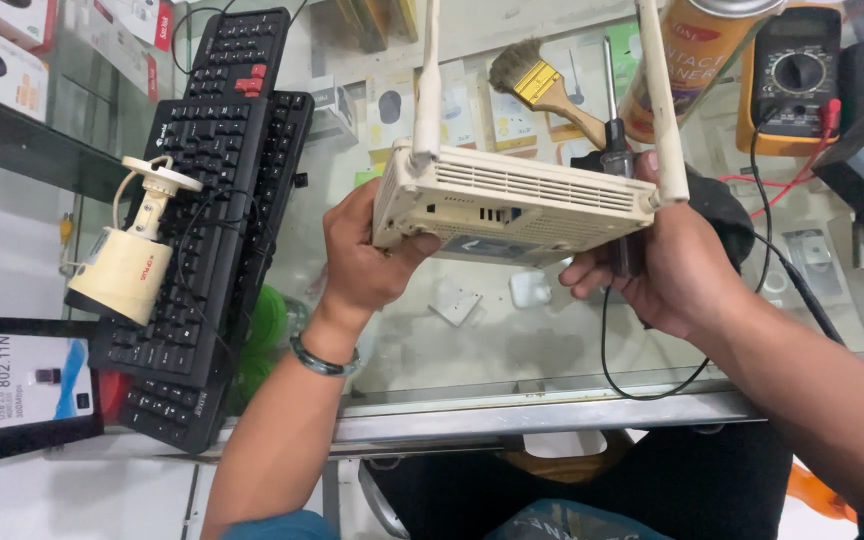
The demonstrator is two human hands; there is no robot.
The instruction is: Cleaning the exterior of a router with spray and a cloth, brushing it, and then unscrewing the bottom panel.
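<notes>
While both hands close on it, the router (512, 205) hangs above the glass desk (472, 350), port side toward the camera.

Left hand (362, 260): grip closed on the router's left end, thumb on the underside near the label, fingers behind the casing. A bangle (322, 358) sits on the wrist.

Right hand (667, 270): grip closed on the router's right end, fingers curled beneath it; a dark screwdriver (617, 150) is pinned in the same hand, its shaft rising behind the casing.

Router: white, dusty, slotted vents along the edge, a row of ports in view. Two white antennas stand upright, left antenna (428, 80) and right antenna (660, 100), both running out of the top of the view.

Behind the router, on the desk: a paintbrush (537, 85) with yellow ferrule; an orange spray can (692, 60) lying tilted; a yellow multimeter (790, 75) with red and black leads (782, 180) trailing toward the right hand. A black cable (612, 370) loops below the right hand to the desk edge.

Left of the hands: two black keyboards (212, 200) stacked lengthwise, well apart from the router. On them rests a cream-coloured camera (127, 265) on its bracket.

Far left: a small boxed adapter (27, 380) on a dark surface.

Under the glass: assorted small boxed goods (512, 120), indistinct.
</notes>
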